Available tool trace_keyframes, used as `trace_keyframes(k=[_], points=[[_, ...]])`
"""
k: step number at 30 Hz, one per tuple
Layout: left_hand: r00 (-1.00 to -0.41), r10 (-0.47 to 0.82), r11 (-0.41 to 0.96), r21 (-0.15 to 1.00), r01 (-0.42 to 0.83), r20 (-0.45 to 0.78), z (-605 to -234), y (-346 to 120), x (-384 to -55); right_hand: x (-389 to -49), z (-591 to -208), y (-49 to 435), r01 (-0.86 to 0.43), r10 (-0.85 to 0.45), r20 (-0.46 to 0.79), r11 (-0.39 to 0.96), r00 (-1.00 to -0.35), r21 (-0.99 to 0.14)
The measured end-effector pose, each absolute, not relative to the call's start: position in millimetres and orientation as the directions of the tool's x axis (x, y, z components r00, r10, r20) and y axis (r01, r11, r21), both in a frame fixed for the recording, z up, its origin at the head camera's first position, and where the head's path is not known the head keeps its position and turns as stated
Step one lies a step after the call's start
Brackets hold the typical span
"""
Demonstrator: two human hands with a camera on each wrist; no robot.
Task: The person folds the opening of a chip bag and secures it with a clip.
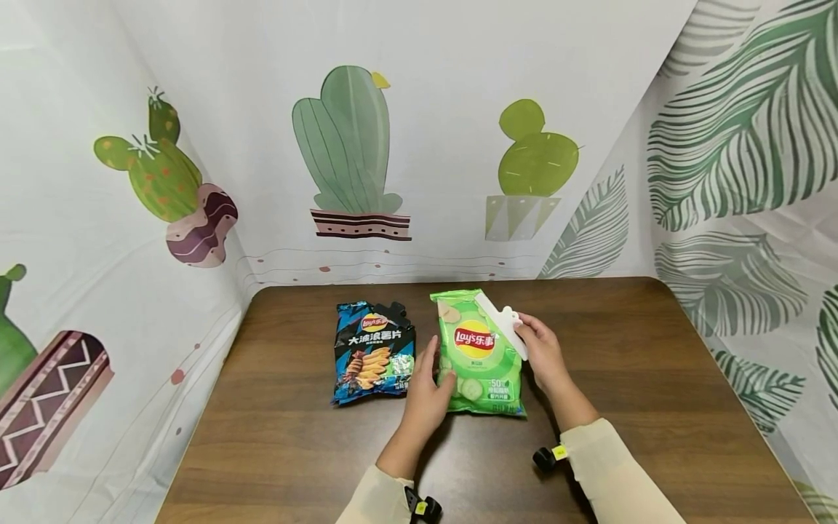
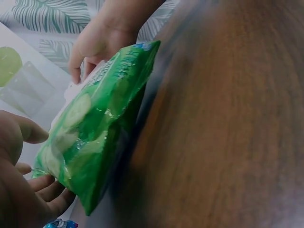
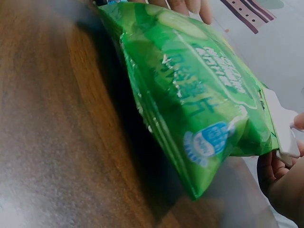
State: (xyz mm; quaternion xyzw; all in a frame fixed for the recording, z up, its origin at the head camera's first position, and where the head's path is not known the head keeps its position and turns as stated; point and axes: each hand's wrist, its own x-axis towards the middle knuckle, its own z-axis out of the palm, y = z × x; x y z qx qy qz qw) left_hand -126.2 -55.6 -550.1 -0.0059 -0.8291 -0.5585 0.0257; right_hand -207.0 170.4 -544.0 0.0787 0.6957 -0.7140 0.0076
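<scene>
A green Lay's chip bag [image 1: 481, 364] lies on the table, its cucumber-printed front facing up. Across its upper right corner sits a white bag clip [image 1: 503, 324], slanting down to the right. My right hand [image 1: 542, 353] pinches the clip's handle between thumb and fingers; the right wrist view shows the clip [image 3: 281, 124] along the bag's edge. Along the bag's left side, my left hand [image 1: 428, 397] rests with extended fingers, its thumb over the front. In the left wrist view, those fingers [image 2: 50, 192] touch the bag's side.
Left of the green bag lies a blue and black Lay's chip bag [image 1: 374, 356] with a black clip [image 1: 393, 313] on its top right corner. Both bags are on a brown wooden table [image 1: 294, 458]. A white cloth [image 1: 445, 145] printed with cacti hangs behind it.
</scene>
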Motion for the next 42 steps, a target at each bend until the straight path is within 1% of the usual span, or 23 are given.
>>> trace_keyframes(k=[4, 13, 17, 22, 29, 36, 40, 42], points=[[-0.999, -0.009, 0.42, 0.906, 0.044, 0.053, -553.8, -54.3, -124.5, -209.4, -547.4, 171.8, 0.12, 0.094, -0.122, -0.025, -0.988, -0.992], [-0.999, 0.005, 0.434, 0.9, 0.045, 0.048, -556.4, -52.0, -122.7, -210.9, -545.3, 171.0, 0.147, 0.067, -0.152, -0.067, -0.986, -0.987], [-0.999, 0.022, 0.45, 0.892, 0.05, 0.045, -559.6, -51.0, -121.1, -213.3, -550.8, 172.1, 0.149, 0.068, -0.153, -0.06, -0.986, -0.987], [-0.998, 0.051, 0.439, 0.897, 0.053, 0.034, -563.0, -50.2, -118.9, -215.5, -556.9, 173.6, 0.168, 0.068, -0.172, -0.058, -0.983, -0.984], [-1.0, 0.03, 0.436, 0.9, 0.018, 0.005, -567.1, -49.0, -117.5, -217.5, -561.6, 175.5, 0.187, 0.059, -0.195, -0.113, -0.979, -0.976], [-1.0, 0.022, 0.444, 0.896, 0.01, 0.0, -572.0, -47.9, -116.9, -219.1, -566.8, 176.6, 0.183, 0.06, -0.193, -0.148, -0.979, -0.972], [-1.0, 0.025, 0.457, 0.889, 0.022, 0.012, -574.2, -47.2, -117.6, -219.7, -568.3, 178.0, 0.17, 0.059, -0.18, -0.15, -0.982, -0.974], [-1.0, 0.026, 0.462, 0.887, 0.027, 0.016, -575.1, -46.9, -118.1, -219.7, -569.1, 178.8, 0.165, 0.054, -0.173, -0.13, -0.983, -0.978]])
